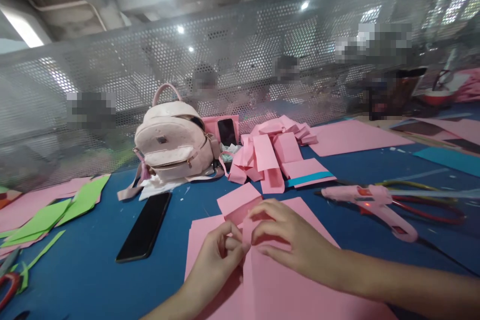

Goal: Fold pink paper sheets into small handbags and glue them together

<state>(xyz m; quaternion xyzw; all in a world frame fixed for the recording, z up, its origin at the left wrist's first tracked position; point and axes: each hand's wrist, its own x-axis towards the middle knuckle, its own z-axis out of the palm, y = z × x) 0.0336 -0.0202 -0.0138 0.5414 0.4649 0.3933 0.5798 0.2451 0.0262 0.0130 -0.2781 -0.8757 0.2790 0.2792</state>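
Note:
A folded pink paper strip [249, 280] stands up from pink sheets [296, 282] in front of me. My left hand [219, 255] pinches the strip's left side, its fingers curled. From the right, my right hand [290, 235] holds the same strip with bent fingers at its upper part. Just beyond the fingertips lies a small folded pink paper piece [239, 202]. The strip's lower end runs toward me between my wrists. Exactly where the fingertips meet the paper is partly hidden.
On the blue table are a black phone [144, 227], a pink glue gun [369, 199] with its cord, a pale backpack [174, 140] and piled folded pink papers [268, 152]. Green sheets [56, 215] and red-handled scissors [9, 280] lie left. A perforated metal screen [240, 67] stands behind.

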